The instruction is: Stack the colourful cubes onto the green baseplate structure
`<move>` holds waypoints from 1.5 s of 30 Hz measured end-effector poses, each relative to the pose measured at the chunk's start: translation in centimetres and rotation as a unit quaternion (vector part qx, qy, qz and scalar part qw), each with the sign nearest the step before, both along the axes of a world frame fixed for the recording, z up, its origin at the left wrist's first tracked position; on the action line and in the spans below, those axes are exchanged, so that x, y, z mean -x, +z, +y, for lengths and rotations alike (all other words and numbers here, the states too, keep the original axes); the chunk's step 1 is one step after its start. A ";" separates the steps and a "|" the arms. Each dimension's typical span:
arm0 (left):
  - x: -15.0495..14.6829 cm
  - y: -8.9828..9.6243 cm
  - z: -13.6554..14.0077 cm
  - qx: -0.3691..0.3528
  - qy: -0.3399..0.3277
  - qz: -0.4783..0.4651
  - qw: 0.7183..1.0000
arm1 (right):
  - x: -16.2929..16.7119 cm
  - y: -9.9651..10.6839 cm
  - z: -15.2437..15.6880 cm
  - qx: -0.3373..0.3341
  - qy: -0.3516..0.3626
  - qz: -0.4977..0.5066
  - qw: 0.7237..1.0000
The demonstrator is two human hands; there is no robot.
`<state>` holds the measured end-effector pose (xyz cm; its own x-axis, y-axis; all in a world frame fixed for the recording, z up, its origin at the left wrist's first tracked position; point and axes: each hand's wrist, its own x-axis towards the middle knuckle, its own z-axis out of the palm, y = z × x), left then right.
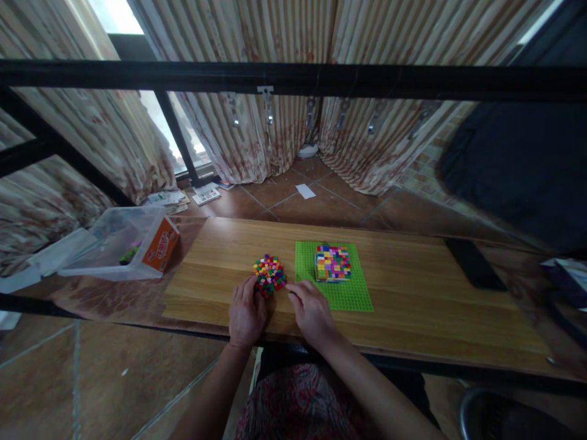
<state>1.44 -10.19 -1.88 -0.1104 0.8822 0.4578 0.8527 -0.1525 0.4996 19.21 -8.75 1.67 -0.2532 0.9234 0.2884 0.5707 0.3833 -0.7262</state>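
Observation:
A heap of small multicoloured toy bricks (270, 275) lies on the wooden board in front of me. My left hand (247, 311) is at the heap's lower left edge, its fingers curled and close together. At the lower right edge is my right hand (312, 308), with thumb and forefinger drawn together beside the bricks. Whatever either set of fingertips holds is too small to make out. Right of the heap, a green studded baseplate (358, 296) lies flat. On its upper part stands a block built of many coloured bricks (333, 264).
A clear plastic bin (110, 269) with an orange label sits left of the wooden board (422, 305). A dark flat object (474, 264) lies at the right. A black metal bar (293, 78) with hanging clips crosses ahead, before curtains (275, 36). Papers (206, 194) lie beyond the board.

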 end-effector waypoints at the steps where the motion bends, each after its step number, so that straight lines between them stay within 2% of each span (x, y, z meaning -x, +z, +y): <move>1: 0.0 0.0 0.0 0.000 -0.001 0.002 1.000 | -0.9 0.3 -0.2 0.001 -0.015 0.021 1.000; 5: 0.1 0.0 0.1 -0.001 0.001 0.007 1.000 | -5.1 1.1 -0.6 -0.001 -0.088 0.090 0.992; 9: 0.2 0.0 0.1 0.003 0.004 0.019 1.000 | -9.1 0.8 0.5 0.009 -0.173 0.123 0.977; 12: 0.2 0.0 0.1 0.007 0.005 0.023 1.000 | -10.8 0.3 1.8 0.020 -0.239 0.127 0.962; 15: 0.2 0.0 0.1 0.006 0.007 0.025 1.000 | -11.3 0.0 2.8 0.023 -0.276 0.136 0.951; 23: 0.3 -0.2 0.2 -0.004 0.007 0.035 0.999 | -10.3 0.5 4.1 -0.027 -0.235 0.103 0.966; 31: 0.2 -0.2 0.3 -0.012 0.005 0.034 0.999 | -10.4 -0.4 5.3 -0.078 -0.218 0.034 0.972; 38: 0.2 -0.2 0.2 -0.017 0.003 0.032 0.999 | -10.4 0.4 5.2 -0.050 -0.206 0.046 0.976; 42: 0.2 -0.2 0.2 -0.021 0.003 0.035 0.999 | -10.4 0.3 5.5 -0.011 -0.217 0.103 0.971; 45: 0.2 -0.2 0.2 -0.019 0.003 0.035 0.999 | -10.4 -0.2 5.9 0.033 -0.232 0.180 0.955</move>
